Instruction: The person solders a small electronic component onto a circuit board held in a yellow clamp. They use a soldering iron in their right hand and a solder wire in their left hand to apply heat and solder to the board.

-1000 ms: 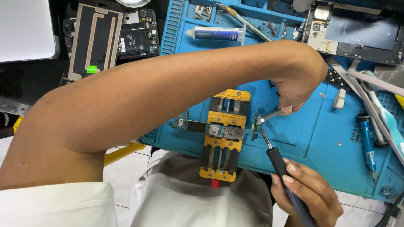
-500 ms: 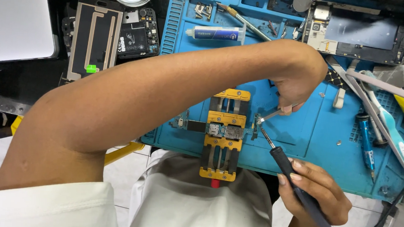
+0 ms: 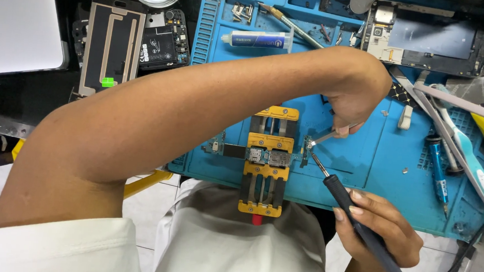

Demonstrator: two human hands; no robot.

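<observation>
Mid-frame, left hand (image 3: 356,101) pinches tweezers (image 3: 326,138); tips meet a small circuit board (image 3: 307,150) clamped beside the yellow holder (image 3: 267,160). Lower right, right hand (image 3: 379,228) grips a soldering iron (image 3: 354,216), tip touching the board. Left forearm crosses the blue mat (image 3: 363,160), hiding its left part. Syringe tube (image 3: 256,39) upper centre, opened phone (image 3: 427,35) upper right.

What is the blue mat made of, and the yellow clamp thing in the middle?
The blue mat looks like soft matte rubber or silicone: dull surface, moulded ridges and little trays. The yellow clamp looks like painted or anodised metal: flat hard plates, slight sheen, screws at the corners. Neither can be told for sure.
</observation>
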